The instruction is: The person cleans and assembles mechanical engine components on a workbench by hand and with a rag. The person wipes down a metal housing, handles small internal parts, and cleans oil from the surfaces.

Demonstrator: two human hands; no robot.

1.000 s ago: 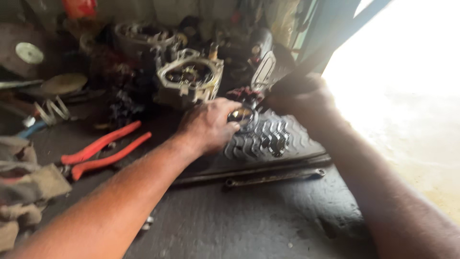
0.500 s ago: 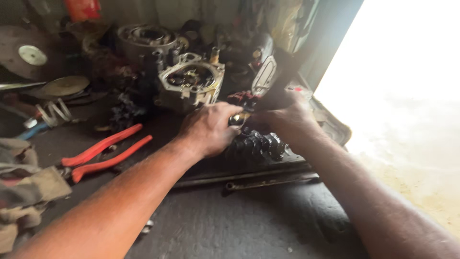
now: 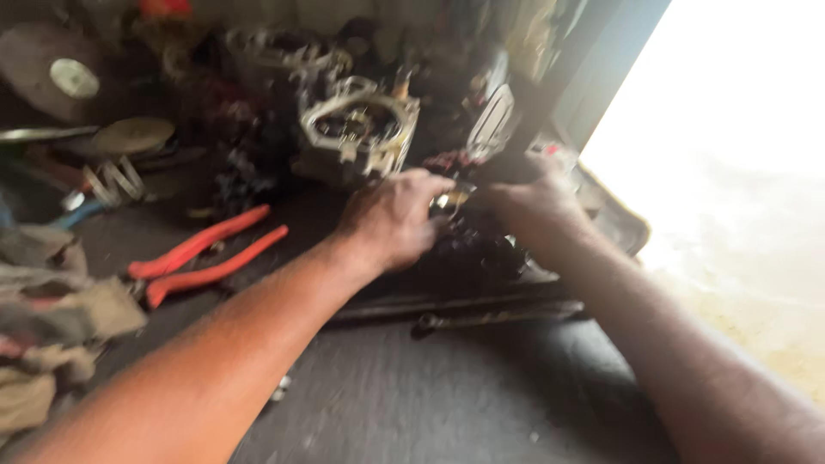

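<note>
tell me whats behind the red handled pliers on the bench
Behind the red-handled pliers sit a dark clump of greasy parts and a grey metal housing with an open top. Blur and shadow hide what lies inside it.

No screens or signs seen. Red container (image 3: 165,7) at back edge, top left, cut off by frame; too blurred to tell any label.

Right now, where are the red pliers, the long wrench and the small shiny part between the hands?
Red pliers (image 3: 210,253): head view, on the handles, between the two red arms.
Long wrench (image 3: 490,320): head view, middle of its shaft.
Small shiny part (image 3: 450,200): head view, on its bright face between the hands.
</note>
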